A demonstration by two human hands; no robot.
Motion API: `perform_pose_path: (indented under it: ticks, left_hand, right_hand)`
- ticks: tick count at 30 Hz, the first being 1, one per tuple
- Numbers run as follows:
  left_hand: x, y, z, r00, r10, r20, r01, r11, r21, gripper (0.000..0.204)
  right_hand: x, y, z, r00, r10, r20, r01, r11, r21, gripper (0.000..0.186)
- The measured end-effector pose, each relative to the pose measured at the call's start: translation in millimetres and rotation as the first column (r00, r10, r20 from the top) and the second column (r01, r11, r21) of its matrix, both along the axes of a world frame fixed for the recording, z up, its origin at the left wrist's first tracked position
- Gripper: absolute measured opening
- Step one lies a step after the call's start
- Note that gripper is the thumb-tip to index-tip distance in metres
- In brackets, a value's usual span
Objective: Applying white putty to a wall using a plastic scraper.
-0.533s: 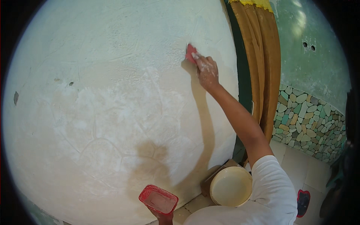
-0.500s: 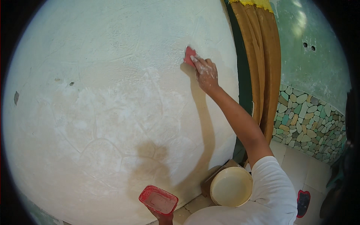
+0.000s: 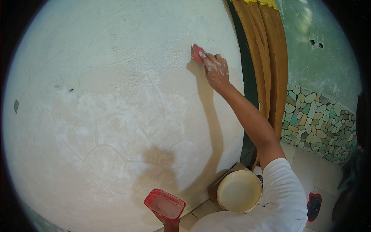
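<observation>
High on the pale plastered wall (image 3: 112, 127), my right hand (image 3: 217, 72) grips a small red spreader (image 3: 197, 54). Its edge is at the wall surface, though whether it presses on it I cannot tell; the spreader's shadow falls just beside it. White smears cover the back of that hand. Low in front of the wall, my left hand (image 3: 169, 223) holds a red rectangular tub (image 3: 160, 192) from below, with pale paste inside and around its rim. Most of the left fingers are hidden under the tub.
A round cream bucket (image 3: 218, 192) with whitish contents stands by the wall's foot, next to my right side. Brown curtain cloth (image 3: 276, 69) hangs past the wall's right edge. Beyond are a green wall (image 3: 309, 23), a pebble-stone panel (image 3: 309, 120) and floor tiles (image 3: 307, 166).
My right hand has shifted slightly right with the spreader, which has turned a little away from the wall. The left hand and tub stay nearly where they were; the view has shifted slightly.
</observation>
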State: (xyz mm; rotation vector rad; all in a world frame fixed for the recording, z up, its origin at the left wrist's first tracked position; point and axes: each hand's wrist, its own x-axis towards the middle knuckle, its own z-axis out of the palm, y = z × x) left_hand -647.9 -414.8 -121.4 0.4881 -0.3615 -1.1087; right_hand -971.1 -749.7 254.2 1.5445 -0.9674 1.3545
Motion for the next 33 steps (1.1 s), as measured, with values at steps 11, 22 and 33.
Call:
perform_pose_path:
  ticks: [11,22,33]
  left_hand:
    - [9,14,-7,0.992,0.011,0.128,-0.008,1.0,-0.03,0.052]
    - [11,15,-4,0.997,-0.016,-0.082,0.016,1.0,0.001,0.051]
    - [6,12,-1,0.992,0.061,-0.11,-0.059,0.998,0.016,0.053]
  right_hand:
    - [4,19,-7,0.998,-0.009,-0.057,0.006,0.998,-0.061,0.046]
    - [27,22,-29,0.979,0.129,-0.158,-0.116,0.989,0.09,0.049]
    - [10,-7,-3,0.996,0.024,-0.09,-0.02,0.998,0.055,0.055]
